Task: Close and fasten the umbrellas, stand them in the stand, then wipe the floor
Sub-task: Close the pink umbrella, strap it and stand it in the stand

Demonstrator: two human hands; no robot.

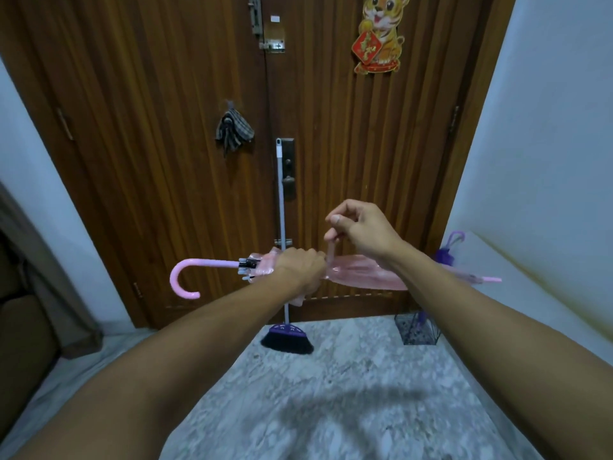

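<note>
Pink umbrella (361, 272), no legible writing

Home entryway. Wooden double door (166, 127) with bolts, lever lock, tiger paper decoration (381, 31). Cloth (234, 127) hung on door hook. Broom (285, 260) leaning against door. Wire umbrella stand (417, 328) in corner holding purple umbrella (447, 250). Marble floor (331, 393), white walls.

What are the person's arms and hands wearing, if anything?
Nothing that shows. Both forearms are bare from the bottom edge of the picture up to the wrists, with no sleeve in view. The left hand and the right hand have no gloves, and no watch, bracelet or ring can be seen. The fingers are bare too, with short, plain nails.
</note>
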